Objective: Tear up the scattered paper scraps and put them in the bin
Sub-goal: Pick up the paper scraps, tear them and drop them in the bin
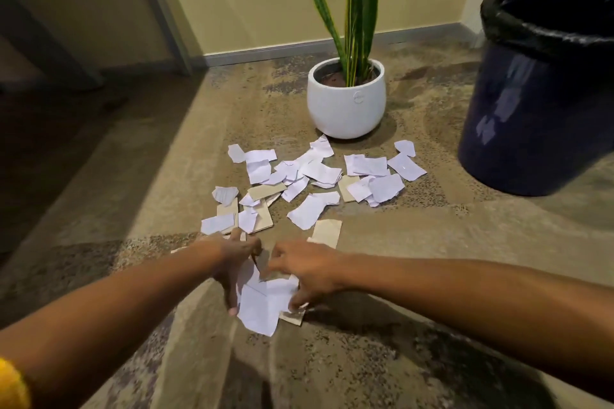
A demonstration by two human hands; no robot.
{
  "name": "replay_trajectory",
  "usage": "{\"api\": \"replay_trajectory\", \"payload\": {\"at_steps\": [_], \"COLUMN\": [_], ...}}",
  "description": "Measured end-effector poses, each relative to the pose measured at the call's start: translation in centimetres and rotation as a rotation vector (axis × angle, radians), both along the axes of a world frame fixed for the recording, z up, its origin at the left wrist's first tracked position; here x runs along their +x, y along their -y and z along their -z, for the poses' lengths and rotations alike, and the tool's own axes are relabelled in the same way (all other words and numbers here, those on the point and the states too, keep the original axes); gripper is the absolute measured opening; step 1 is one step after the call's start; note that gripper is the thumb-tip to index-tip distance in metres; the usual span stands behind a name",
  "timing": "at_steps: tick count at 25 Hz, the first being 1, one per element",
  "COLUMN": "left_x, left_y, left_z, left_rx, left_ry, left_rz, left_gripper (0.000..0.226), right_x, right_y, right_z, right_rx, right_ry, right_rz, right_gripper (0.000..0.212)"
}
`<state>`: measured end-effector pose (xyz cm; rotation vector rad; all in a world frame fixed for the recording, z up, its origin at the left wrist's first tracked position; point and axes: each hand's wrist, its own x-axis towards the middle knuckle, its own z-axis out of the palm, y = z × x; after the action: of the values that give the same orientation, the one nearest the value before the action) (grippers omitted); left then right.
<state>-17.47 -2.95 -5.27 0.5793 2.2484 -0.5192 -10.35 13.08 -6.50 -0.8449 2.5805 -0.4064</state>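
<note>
Our left hand (pixel 232 262) curls around the left side of a small bundle of white sheets (pixel 262 302), thumb down along its edge, while our right hand (pixel 305 271) pinches the bundle's right side, fingertips also touching a tan card piece (pixel 292 316) beneath it. So both hands grip the same bundle, low over the carpet (pixel 382 359). We judge this paper light, limp and easy to rip: it should tear best if we hold it close on either side of the tear line, near the top edge, rather than out at the floppy corners. The tan pieces look stiffer and may resist more. Beyond the hands, the scattered scraps (pixel 312 176) lie loose on the carpet, some overlapping, spreading toward the white plant pot (pixel 345 106), where the farthest ones lie just beside its base. The bin (pixel 531 109), lined with a black bag, stands to the right, near the rightmost scraps, its mouth open. The carpet between the bundle and the bin gives room to carry, though light pieces could flutter off on the way.
</note>
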Motion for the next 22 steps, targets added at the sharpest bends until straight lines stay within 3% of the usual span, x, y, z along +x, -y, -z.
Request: {"api": "replay_trajectory", "payload": {"at_steps": [3,6,13,17,22], "left_x": [0.9,1.4,1.8,1.3,0.0], "left_y": [0.5,0.7,-0.7,-1.8,-3.6], "left_z": [1.3,1.7,1.2,-0.1,-2.4], "left_rx": [0.018,0.102,0.319,0.443,0.63], "left_ry": [-0.091,-0.153,-0.064,0.02,-0.05], "left_rz": [0.052,0.145,-0.058,-0.183,-0.334], "left_gripper": [0.129,0.116,0.047,0.031,0.019], "right_x": [1.3,1.7,0.8,0.6,-0.4], "right_y": [2.3,3.1,0.7,-1.8,-4.5], "right_z": [1.5,2.0,1.4,0.1,-1.1], "right_rx": [0.162,0.201,-0.064,-0.27,-0.392], "right_ry": [-0.053,-0.083,0.207,0.323,0.261], "right_rz": [-0.134,-0.068,0.291,0.538,0.718], "right_gripper": [0.073,0.064,0.03,0.021,0.021]}}
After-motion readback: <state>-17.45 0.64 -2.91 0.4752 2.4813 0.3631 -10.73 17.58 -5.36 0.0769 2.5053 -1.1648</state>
